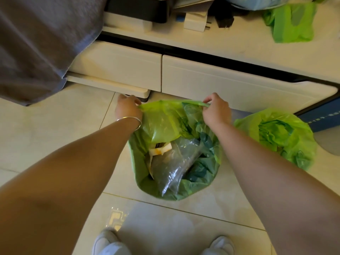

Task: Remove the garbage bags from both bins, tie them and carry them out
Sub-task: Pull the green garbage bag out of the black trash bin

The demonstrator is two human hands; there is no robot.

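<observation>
A green garbage bag (165, 126) stands open on the tiled floor in the middle of the head view, holding a clear plastic wrapper and food scraps. My left hand (127, 109) pinches the bag's far rim at its left end. My right hand (217, 111) pinches the same rim at its right end, and the rim is stretched between them. A second green garbage bag (276, 137) sits on the floor to the right, bunched up, with no hand on it. No bin shows around either bag.
A low white cabinet (211, 78) with drawers runs just behind the bags. A grey cloth (36, 43) hangs at the upper left. Another green plastic bag (292, 24) lies on the cabinet top. My shoes (106, 242) stand on the tiles below. A dark blue object (322, 120) is at the right edge.
</observation>
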